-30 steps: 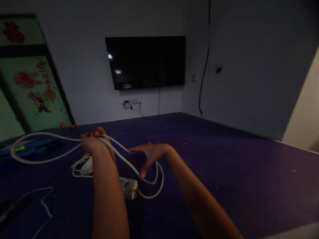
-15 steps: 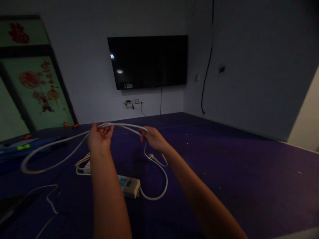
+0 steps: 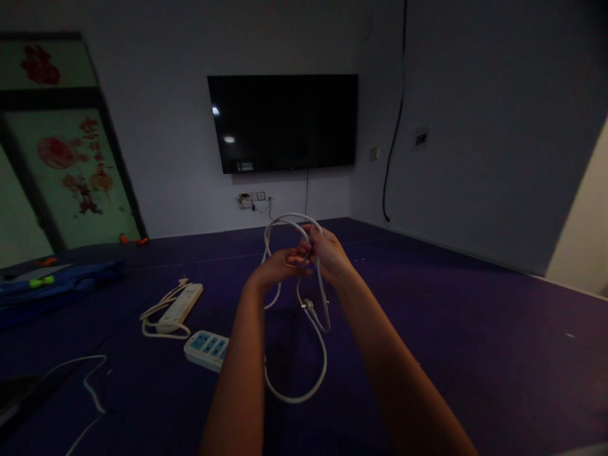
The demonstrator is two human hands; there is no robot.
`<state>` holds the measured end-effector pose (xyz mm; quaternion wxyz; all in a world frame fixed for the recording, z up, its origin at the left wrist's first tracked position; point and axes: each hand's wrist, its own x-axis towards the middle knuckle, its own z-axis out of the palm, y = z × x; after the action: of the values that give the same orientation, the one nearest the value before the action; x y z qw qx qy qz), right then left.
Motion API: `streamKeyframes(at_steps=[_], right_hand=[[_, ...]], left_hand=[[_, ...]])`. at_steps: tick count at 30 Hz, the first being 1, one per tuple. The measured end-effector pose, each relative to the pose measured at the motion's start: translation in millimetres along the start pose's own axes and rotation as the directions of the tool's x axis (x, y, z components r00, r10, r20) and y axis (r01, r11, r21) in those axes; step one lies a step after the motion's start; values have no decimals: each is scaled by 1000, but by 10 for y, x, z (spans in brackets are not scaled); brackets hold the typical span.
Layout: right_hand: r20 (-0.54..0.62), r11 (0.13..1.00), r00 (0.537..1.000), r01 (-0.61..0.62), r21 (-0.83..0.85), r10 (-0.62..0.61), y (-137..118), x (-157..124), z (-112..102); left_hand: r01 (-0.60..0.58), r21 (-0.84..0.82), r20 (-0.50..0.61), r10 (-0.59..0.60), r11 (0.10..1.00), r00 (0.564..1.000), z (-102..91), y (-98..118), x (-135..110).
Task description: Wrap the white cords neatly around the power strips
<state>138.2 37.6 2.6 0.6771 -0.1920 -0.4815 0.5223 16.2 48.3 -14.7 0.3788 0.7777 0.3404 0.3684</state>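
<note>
A white power cable (image 3: 267, 240) hangs in loops above the purple floor. My right hand (image 3: 329, 252) is closed around the bunched strands at the loops' right side. Right beside it, my left hand (image 3: 280, 265) has its fingers curled in at the same strands, touching or nearly touching the right fingers. Below the hands dangles the cable's plug (image 3: 308, 304). A white power strip with blue sockets (image 3: 204, 348) lies on the floor, its right end hidden behind my left forearm. The lower cable curve runs out from behind that forearm.
Another power strip (image 3: 183, 307) with its cord bundled lies to the left. Farther left are blue cloth (image 3: 90, 275) and a thin white cord (image 3: 92, 389). A television (image 3: 285, 123) hangs on the far wall, and a black cable (image 3: 395, 136) hangs at the right.
My left hand has moved right to meet the right hand, and the wide cable loop has been gathered into smaller loops there. My right hand has shifted slightly right. The left power strip is now uncovered.
</note>
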Motion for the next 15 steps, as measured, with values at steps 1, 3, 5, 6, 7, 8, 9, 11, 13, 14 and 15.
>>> streamKeyframes(at_steps=[1,3,5,6,7,8,9,11,13,14,15], right_hand=[[0,1000,1000,-16,10,16,-27,-13,0],[-8,999,999,-54,7,54,-94,-43,2],[-24,995,996,-88,-38,87,-173,-70,-1],[-34,993,995,-94,-69,92,-216,-82,-7],[-46,991,995,-91,-100,87,-260,-93,-16],[-56,989,996,-76,-128,70,-307,-104,-28],[-67,987,997,-50,-153,40,-355,-118,-43],[-95,977,995,19,-213,-40,-458,-152,-81],[-123,953,983,96,-286,-136,-561,-195,-123],[-127,939,976,131,-318,-179,-606,-216,-142],[-125,927,969,159,-340,-212,-645,-236,-158]], left_hand=[[-19,39,18,18,999,1000,69,-20,49],[-47,93,23,45,995,999,167,-45,127],[-62,131,-8,63,990,998,190,-42,163],[-69,153,-33,75,986,997,171,-29,163],[-73,174,-64,85,982,994,133,-10,151],[-72,193,-97,93,978,991,80,15,127],[-72,218,-140,104,973,985,16,46,93],[-78,277,-247,149,958,957,-134,112,0],[-98,376,-378,249,921,892,-284,173,-111],[-103,413,-419,289,905,861,-351,196,-166],[-102,438,-451,317,893,835,-408,215,-217]])
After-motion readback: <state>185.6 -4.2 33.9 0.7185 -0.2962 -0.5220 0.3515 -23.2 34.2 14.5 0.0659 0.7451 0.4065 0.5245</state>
